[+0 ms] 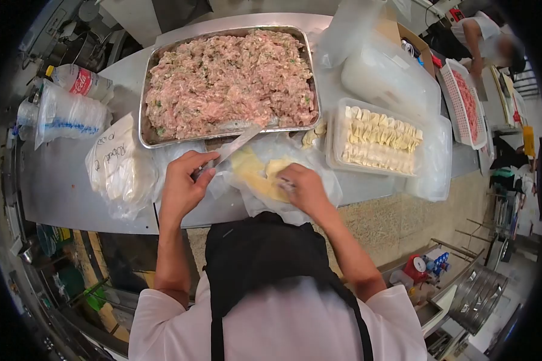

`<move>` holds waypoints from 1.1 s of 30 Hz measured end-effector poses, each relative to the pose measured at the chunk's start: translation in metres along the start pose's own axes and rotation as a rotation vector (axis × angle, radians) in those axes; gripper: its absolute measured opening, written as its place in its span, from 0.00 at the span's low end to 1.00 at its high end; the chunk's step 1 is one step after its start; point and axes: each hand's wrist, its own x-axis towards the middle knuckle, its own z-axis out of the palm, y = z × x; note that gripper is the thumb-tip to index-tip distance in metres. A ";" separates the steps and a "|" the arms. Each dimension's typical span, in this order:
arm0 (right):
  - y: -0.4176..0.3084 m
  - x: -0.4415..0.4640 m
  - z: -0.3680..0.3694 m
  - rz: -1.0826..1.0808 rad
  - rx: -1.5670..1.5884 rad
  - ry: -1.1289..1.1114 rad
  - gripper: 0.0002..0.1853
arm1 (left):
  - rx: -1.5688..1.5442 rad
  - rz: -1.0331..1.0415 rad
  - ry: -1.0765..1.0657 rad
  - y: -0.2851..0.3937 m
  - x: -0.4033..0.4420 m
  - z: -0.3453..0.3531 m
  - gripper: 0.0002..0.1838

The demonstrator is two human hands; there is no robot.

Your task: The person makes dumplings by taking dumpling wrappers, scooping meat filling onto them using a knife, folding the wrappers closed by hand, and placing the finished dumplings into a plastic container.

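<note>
My left hand (187, 182) is closed around the handle of a flat metal spatula (239, 143), whose tip lies by the near edge of a metal tray (142, 114) of minced meat (229, 84). My right hand (302, 188) has its fingers closed at the yellowish wrappers (254, 171), which lie on clear plastic (271, 207) just below the tray; whether it pinches one is hidden. Right of the tray, a clear plastic container (333, 141) holds rows of folded dumplings (382, 135).
Bagged wrappers (123, 168), plastic cups (69, 117) and a bottle (81, 81) stand at the left. Plastic lids (391, 75) lie at the right. Beyond them, another person (476, 36) is near a white basket of meat (444, 75).
</note>
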 end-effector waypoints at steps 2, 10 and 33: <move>-0.005 0.009 0.021 -0.005 -0.061 -0.027 0.11 | -0.006 0.009 0.002 -0.003 -0.001 0.000 0.18; 0.011 0.026 0.029 -0.290 0.011 -0.192 0.09 | 0.035 -0.017 0.001 -0.016 0.002 0.001 0.20; -0.031 0.009 -0.016 0.448 1.021 0.212 0.08 | -0.692 -0.055 -0.254 0.003 0.014 0.103 0.10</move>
